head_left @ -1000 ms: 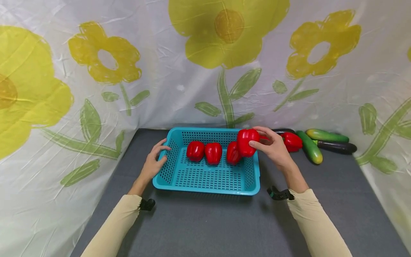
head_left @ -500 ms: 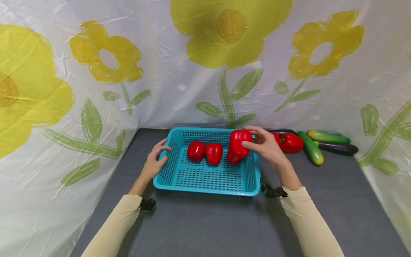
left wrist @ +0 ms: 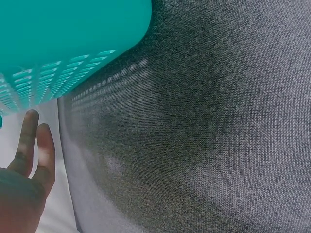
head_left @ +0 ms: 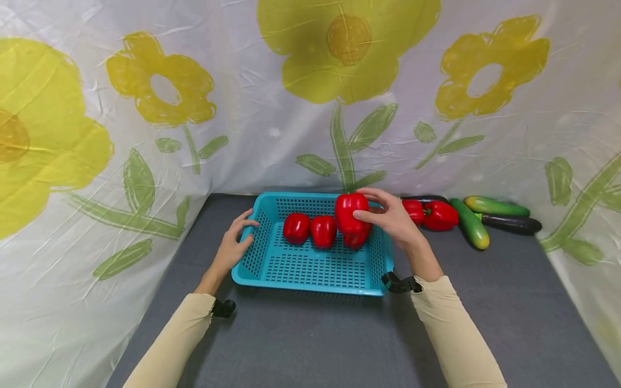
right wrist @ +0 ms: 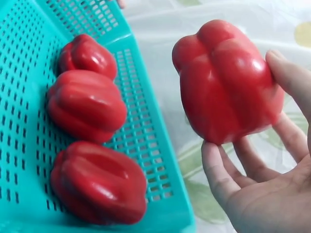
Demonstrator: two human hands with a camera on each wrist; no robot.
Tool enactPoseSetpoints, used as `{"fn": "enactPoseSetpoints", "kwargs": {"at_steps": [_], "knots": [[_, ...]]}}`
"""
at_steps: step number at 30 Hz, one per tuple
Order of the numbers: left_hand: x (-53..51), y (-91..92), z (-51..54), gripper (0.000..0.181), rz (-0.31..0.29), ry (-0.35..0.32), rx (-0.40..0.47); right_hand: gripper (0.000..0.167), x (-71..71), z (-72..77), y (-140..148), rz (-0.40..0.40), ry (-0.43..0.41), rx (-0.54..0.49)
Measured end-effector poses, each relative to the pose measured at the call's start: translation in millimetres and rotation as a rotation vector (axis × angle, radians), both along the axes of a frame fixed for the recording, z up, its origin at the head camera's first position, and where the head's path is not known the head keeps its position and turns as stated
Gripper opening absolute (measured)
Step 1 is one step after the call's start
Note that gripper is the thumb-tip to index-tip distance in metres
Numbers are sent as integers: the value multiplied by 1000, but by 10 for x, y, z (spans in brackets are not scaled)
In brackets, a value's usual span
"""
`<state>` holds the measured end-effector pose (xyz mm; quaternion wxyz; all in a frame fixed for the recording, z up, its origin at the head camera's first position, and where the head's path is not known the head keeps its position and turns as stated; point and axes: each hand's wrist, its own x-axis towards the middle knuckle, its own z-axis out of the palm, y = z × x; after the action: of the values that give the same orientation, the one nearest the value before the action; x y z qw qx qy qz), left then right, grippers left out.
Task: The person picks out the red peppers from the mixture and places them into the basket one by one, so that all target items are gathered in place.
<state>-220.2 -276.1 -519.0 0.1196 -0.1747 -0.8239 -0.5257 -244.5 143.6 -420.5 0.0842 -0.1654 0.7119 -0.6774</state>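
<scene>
My right hand [head_left: 390,218] holds a red bell pepper [head_left: 350,213] between thumb and fingers, above the right half of a teal plastic basket [head_left: 310,288]. In the right wrist view the held bell pepper [right wrist: 228,87] hangs beside the basket wall, gripped from one side. Three bell peppers lie in a row in the basket; the rightmost bell pepper [head_left: 356,241] is partly hidden behind the held one. At the basket's left end my left hand [head_left: 232,245] rests at the rim with loose, fairly straight fingers. Two fingers [left wrist: 45,150] show outside the basket in the left wrist view.
Right of the basket lie two more red bell peppers [head_left: 441,216], a green zucchini [head_left: 468,223], another zucchini [head_left: 495,205] and an eggplant [head_left: 509,222]. Another dark eggplant [head_left: 429,199] is partly hidden behind the peppers. A flowered cloth [head_left: 271,108] hangs behind the dark table [head_left: 310,339].
My right hand has carried the held bell pepper leftward over the basket, now covering much of the rightmost pepper. The left hand stays at the rim.
</scene>
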Motion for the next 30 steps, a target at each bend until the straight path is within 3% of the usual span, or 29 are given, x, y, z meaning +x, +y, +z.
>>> {"fn": "enactPoseSetpoints", "kwargs": {"at_steps": [11, 20, 30], "knots": [[17, 30, 36, 30, 12, -7, -6, 53, -3, 56, -198, 2, -28, -47], [171, 144, 329, 28, -5, -16, -2, 48, 29, 16, -446, 41, -43, -28], [159, 132, 298, 27, 1, 8, -3, 51, 46, -47, -723, 69, -25, 51]]}}
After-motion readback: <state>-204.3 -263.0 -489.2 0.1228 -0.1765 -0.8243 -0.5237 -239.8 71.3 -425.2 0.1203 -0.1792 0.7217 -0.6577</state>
